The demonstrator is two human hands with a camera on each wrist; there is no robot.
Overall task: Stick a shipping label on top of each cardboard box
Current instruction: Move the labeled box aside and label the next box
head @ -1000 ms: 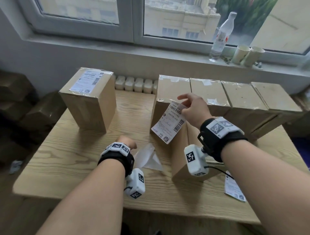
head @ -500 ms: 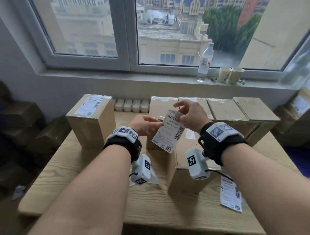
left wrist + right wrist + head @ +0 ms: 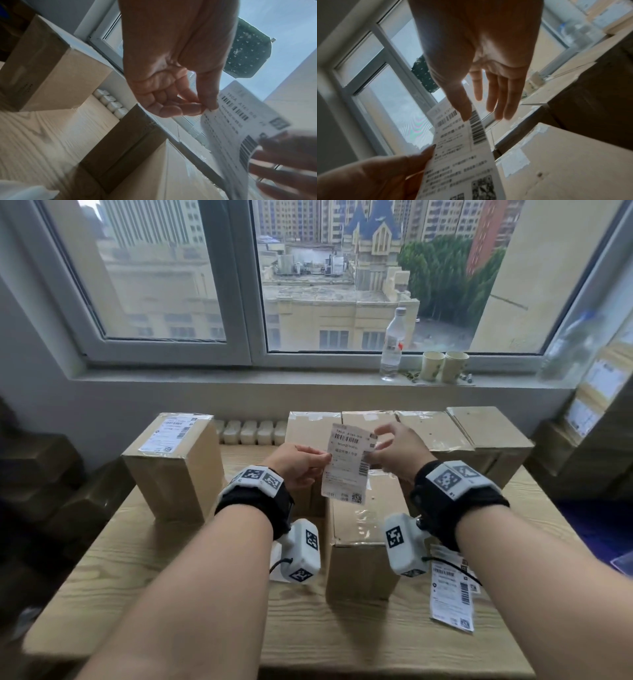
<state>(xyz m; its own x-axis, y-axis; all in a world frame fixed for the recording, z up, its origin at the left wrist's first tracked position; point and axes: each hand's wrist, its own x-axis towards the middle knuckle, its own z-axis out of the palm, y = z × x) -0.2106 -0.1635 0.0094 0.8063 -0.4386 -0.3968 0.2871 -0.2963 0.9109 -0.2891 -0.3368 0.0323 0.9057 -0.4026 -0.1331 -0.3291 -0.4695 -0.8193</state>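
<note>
I hold a white shipping label [image 3: 346,463] upright in the air with both hands, above the near cardboard box [image 3: 363,529], whose taped top is bare. My left hand [image 3: 320,462] pinches the label's left edge [image 3: 240,121] between thumb and fingers. My right hand [image 3: 371,445] pinches its upper right corner with the thumb [image 3: 462,108] on the printed face, the other fingers straight. A labelled box [image 3: 174,470] stands at the left. A row of bare-topped boxes [image 3: 428,433] lines the back.
Another label [image 3: 452,590] lies on the wooden table [image 3: 171,577] at the right, with white backing paper [image 3: 275,563] under my left wrist. A water bottle [image 3: 392,347] and two paper cups [image 3: 443,366] stand on the sill. More boxes are stacked at both sides.
My left hand rose from the table and took the label's left edge. The label went up from the box front to mid-air. The head view tilted up toward the window.
</note>
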